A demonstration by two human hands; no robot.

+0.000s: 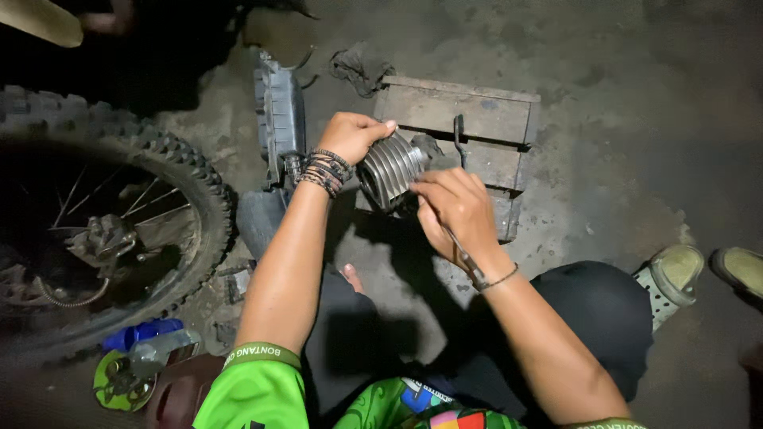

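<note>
Gripping a finned metal cylinder [391,168] at the centre of the frame, the left hand [352,137] curls over its top left edge with fingers closed on the fins. The right hand [455,213] is closed against the cylinder's lower right side, with a thin metal tool [463,256] running down along its palm toward the wrist. Behind the cylinder sits a worn wooden block [469,119] on the concrete floor [604,175]. A knobby spoked motorcycle wheel [111,230] fills the left of the frame.
</note>
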